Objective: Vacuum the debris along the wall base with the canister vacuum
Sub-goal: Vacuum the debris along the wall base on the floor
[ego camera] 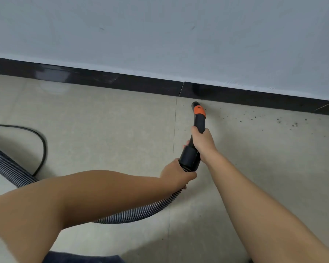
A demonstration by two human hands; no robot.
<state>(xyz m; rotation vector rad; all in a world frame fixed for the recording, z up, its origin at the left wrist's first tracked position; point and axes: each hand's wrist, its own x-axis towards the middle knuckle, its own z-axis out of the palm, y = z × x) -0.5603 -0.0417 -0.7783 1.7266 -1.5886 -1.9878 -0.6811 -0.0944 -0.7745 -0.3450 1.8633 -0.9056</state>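
A black vacuum nozzle (pixel 197 118) with an orange collar points at the floor just in front of the black baseboard (pixel 122 81). My right hand (pixel 203 144) grips the nozzle's black handle. My left hand (pixel 176 173) is closed around the cuff where the ribbed grey hose (pixel 141 211) joins the handle. Dark specks of debris (pixel 285 121) lie scattered on the beige tiles to the right of the nozzle tip, close to the baseboard. The canister is out of view.
The hose loops back to the left edge (pixel 6 164), beside a black power cord (pixel 43 143) curving over the floor. A pale grey wall (pixel 160 35) rises above the baseboard. A tile joint (pixel 174 149) runs toward me under the nozzle.
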